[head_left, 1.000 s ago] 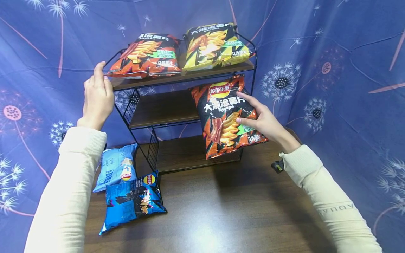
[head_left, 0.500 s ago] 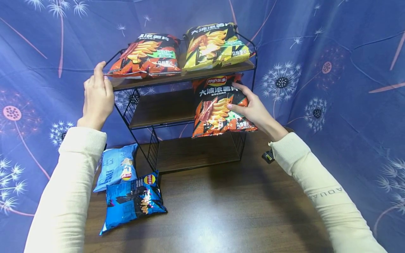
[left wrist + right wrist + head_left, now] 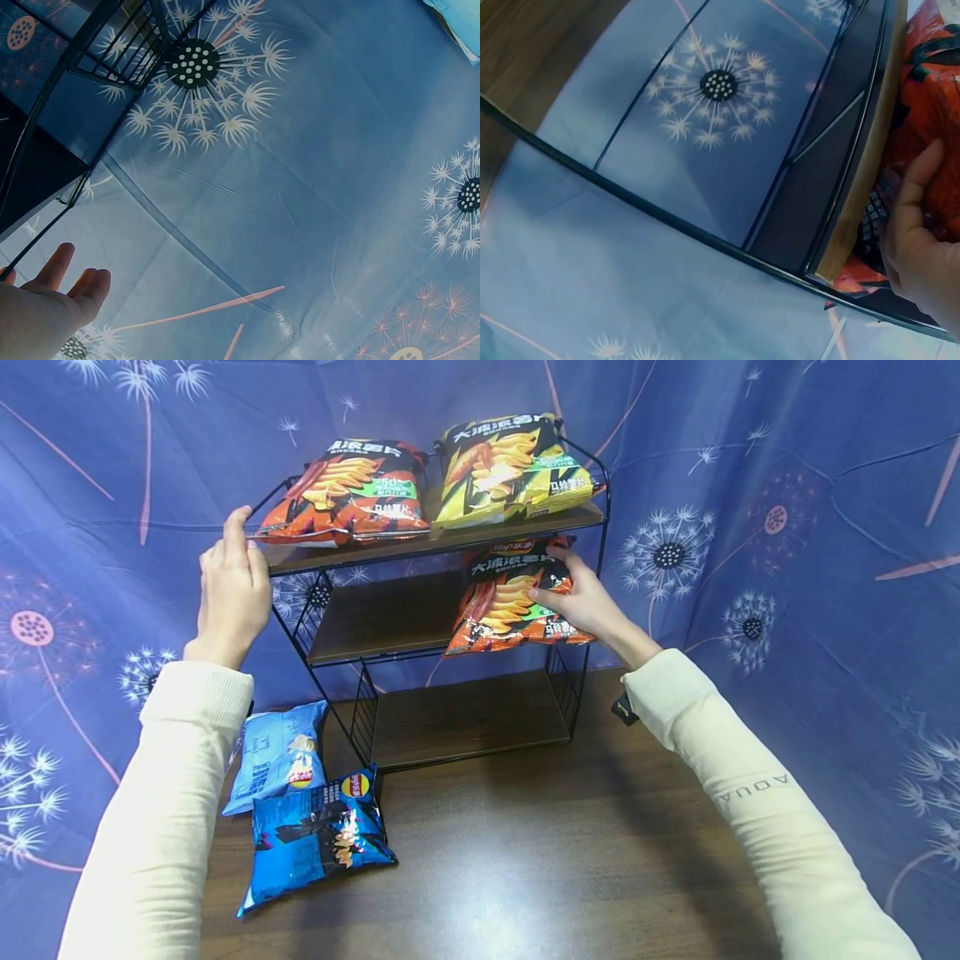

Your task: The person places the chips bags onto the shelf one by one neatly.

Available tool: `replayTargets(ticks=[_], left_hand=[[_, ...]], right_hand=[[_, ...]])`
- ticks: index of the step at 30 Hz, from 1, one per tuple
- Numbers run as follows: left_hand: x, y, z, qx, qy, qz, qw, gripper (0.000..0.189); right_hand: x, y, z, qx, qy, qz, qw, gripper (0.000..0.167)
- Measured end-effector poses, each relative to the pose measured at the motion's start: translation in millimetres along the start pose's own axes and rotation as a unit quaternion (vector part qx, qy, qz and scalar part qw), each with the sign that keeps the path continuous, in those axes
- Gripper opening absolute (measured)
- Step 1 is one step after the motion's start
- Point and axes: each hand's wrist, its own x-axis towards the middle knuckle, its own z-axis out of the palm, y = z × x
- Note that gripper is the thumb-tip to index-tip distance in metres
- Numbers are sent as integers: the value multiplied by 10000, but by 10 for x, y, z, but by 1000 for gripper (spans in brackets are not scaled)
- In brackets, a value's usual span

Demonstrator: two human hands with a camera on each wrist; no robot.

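My right hand grips the right side of an orange-and-black bag of potato chips. The bag is at the middle shelf, its top under the upper board and its lower edge sticking out in front. In the right wrist view, my thumb and fingers lie along the orange bag beside the shelf edge. My left hand holds the top left corner of the black-wire shelf rack. The left wrist view shows the hand beside the rack's thin wire.
On the top board lie another orange chip bag and a yellow one. A light blue bag and a darker blue bag lie on the wooden table, left of the rack. Blue dandelion-print cloth hangs behind.
My right hand has moved the orange bag away from me, into the middle shelf opening, and its lower edge has risen in the head view. My left hand has stayed at the corner.
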Motion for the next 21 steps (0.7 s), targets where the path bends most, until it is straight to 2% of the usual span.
replayTargets(ticks=[8, 15, 18, 21], left_hand=[[-2, 4, 1, 9, 42, 53, 10000, 45], [-2, 8, -1, 19, 33, 19, 10000, 44], [0, 11, -1, 22, 24, 15, 10000, 44], [-1, 10, -2, 17, 41, 22, 10000, 44]], right_hand=[[151, -18, -35, -555, -423, 73, 9975, 75], [255, -40, -67, -1655, -432, 216, 9850, 75], [270, -62, -67, -1927, -426, 210, 9801, 74], [276, -87, -53, -2113, -333, 28, 9768, 70]])
